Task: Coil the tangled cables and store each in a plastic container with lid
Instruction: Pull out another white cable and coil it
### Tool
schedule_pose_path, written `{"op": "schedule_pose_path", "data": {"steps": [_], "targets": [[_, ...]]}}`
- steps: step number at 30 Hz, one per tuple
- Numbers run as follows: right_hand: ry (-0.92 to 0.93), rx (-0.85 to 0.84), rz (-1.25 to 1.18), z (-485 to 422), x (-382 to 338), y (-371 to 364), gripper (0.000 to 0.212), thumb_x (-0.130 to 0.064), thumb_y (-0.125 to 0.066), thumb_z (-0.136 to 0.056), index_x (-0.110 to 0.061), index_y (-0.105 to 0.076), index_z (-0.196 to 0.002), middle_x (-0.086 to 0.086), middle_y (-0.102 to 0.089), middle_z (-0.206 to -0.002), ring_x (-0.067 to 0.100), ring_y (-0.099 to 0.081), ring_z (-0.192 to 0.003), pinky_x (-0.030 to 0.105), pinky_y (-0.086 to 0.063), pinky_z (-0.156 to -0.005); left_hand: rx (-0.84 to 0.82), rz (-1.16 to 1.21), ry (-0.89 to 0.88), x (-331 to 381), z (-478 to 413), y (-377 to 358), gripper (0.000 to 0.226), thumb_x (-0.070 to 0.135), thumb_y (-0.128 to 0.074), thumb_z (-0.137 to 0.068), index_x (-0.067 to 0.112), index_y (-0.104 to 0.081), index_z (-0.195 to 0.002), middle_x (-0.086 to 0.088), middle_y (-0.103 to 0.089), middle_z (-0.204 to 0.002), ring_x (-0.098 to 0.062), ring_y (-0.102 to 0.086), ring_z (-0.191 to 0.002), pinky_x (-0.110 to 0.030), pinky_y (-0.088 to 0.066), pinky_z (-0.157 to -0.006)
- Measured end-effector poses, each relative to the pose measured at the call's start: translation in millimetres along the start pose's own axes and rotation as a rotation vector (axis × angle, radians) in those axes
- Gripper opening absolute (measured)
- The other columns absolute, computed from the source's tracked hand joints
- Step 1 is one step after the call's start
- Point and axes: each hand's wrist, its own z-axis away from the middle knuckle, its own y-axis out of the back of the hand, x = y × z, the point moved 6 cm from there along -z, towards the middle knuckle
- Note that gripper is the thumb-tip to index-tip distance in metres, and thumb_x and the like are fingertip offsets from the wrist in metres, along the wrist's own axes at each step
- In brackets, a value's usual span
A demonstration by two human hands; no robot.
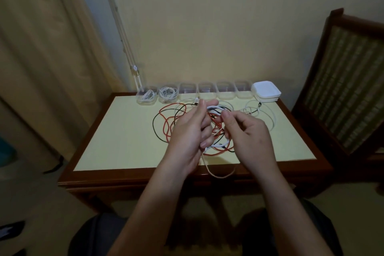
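At the far edge of a pale-yellow table with a dark wooden frame [124, 131], two clear plastic containers [146, 97] at the left of a row each hold a coiled white cable. Four more empty clear tubs [206, 90] wait beside them. In the middle, over a tangle of red cable [166, 129] and black cable [154, 129], a person's left hand [187, 131] grips a partly wound white cable coil [214, 108]. Its fingers curl round the coil's left side, and the loop stands roughly upright, facing the camera. The right hand [249, 137] pinches the strand at the loop's upper right between thumb and forefinger. A loose tail [218, 174] appears to drop from the bottom of the coil over the near table edge, so the slack left to wind likely lies below the hands, toward the person. The nearest empty tub sits straight beyond the left hand, which looks better placed to deliver the coil. A stack of white lids [266, 91] ends the row at the right, near a dark wooden chair with a striped woven back [345, 81].
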Motion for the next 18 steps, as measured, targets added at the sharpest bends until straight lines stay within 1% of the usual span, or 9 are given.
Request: {"op": "schedule_pose_path", "data": {"steps": [3, 5, 7, 9, 11, 14, 15, 16, 18], "targets": [[-0.045, -0.086, -0.041, -5, 2, -7, 0.029, -0.027, -0.056, -0.103, -0.022, -0.075, -0.081, -0.001, -0.055, -0.055, 0.004, -0.048, -0.053, 0.016, -0.037, -0.053, 0.022, -0.002, 0.001, -1, -7, 5, 0.033, 0.026, -0.044, -0.107, 0.004, -0.067, -0.114, 0.005, -0.028, -0.057, -0.006, -0.018, -0.044, -0.019, -0.017, -0.037], [-0.083, -0.127, -0.092, -8, 4, -9, 0.030, -0.026, -0.056, -0.103, -0.021, -0.075, -0.080, -0.004, -0.055, -0.055, 0.005, -0.046, -0.052, 0.014, -0.036, -0.052, 0.025, -0.008, 0.013, 0, -10, 8, 0.033, 0.025, -0.043, -0.107, 0.003, -0.068, -0.111, 0.005, -0.029, -0.055, -0.005, -0.019, -0.042, -0.018, -0.017, -0.037], [-0.105, -0.144, -0.120, -10, 5, -10, 0.030, -0.026, -0.056, -0.104, -0.019, -0.076, -0.083, -0.005, -0.053, -0.054, 0.003, -0.043, -0.048, 0.013, -0.034, -0.050, 0.030, -0.017, 0.028, 1, -12, 9, 0.034, 0.026, -0.044, -0.107, 0.003, -0.068, -0.111, 0.005, -0.028, -0.055, -0.004, -0.018, -0.042, -0.019, -0.016, -0.037], [-0.109, -0.147, -0.129, -12, 5, -10, 0.029, -0.026, -0.056, -0.103, -0.016, -0.078, -0.087, -0.005, -0.053, -0.054, 0.000, -0.041, -0.046, 0.012, -0.033, -0.049, 0.046, -0.001, 0.044, 1, -12, 8, 0.034, 0.028, -0.045, -0.107, 0.004, -0.067, -0.115, 0.005, -0.026, -0.057, -0.005, -0.017, -0.042, -0.018, -0.016, -0.036], [-0.100, -0.149, -0.126, -14, 3, -10, 0.028, -0.025, -0.058, -0.102, -0.015, -0.079, -0.087, -0.002, -0.056, -0.055, 0.001, -0.044, -0.047, 0.013, -0.035, -0.050, 0.082, 0.031, 0.041, 2, -13, 8, 0.030, 0.025, -0.045, -0.107, 0.004, -0.062, -0.120, 0.005, -0.024, -0.056, -0.004, -0.017, -0.041, -0.017, -0.017, -0.034], [-0.058, -0.175, -0.055, -17, 0, -6, 0.029, -0.030, -0.060, -0.100, -0.019, -0.077, -0.080, 0.005, -0.066, -0.062, 0.011, -0.054, -0.057, 0.024, -0.039, -0.055, 0.125, 0.094, -0.006, 11, -14, 13, 0.020, 0.019, -0.046, -0.106, 0.007, -0.058, -0.117, 0.006, -0.023, -0.055, -0.004, -0.016, -0.040, -0.017, -0.013, -0.034], [-0.039, -0.176, -0.011, -18, 0, -1, 0.029, -0.032, -0.061, -0.100, -0.020, -0.076, -0.077, 0.007, -0.067, -0.066, 0.014, -0.055, -0.058, 0.025, -0.040, -0.055, 0.133, 0.134, -0.021, 16, -15, 16, 0.019, 0.019, -0.046, -0.106, 0.008, -0.058, -0.115, 0.006, -0.022, -0.055, -0.003, -0.016, -0.039, -0.017, -0.013, -0.034], [-0.023, -0.161, 0.028, -20, 0, 5, 0.028, -0.033, -0.062, -0.099, -0.020, -0.075, -0.077, 0.010, -0.067, -0.068, 0.013, -0.055, -0.058, 0.024, -0.040, -0.055, 0.142, 0.191, -0.027, 21, -16, 20, 0.018, 0.019, -0.045, -0.106, 0.009, -0.058, -0.114, 0.007, -0.022, -0.055, -0.003, -0.017, -0.038, -0.017, -0.012, -0.033], [-0.002, -0.096, 0.062, -25, 1, 22, 0.021, -0.030, -0.067, -0.096, -0.021, -0.074, -0.078, 0.014, -0.065, -0.070, 0.005, -0.051, -0.056, 0.016, -0.038, -0.053, 0.147, 0.332, -0.014, 32, -20, 31, 0.018, 0.021, -0.043, -0.106, 0.011, -0.057, -0.112, 0.007, -0.023, -0.054, -0.003, -0.018, -0.036, -0.017, -0.013, -0.031]]}}
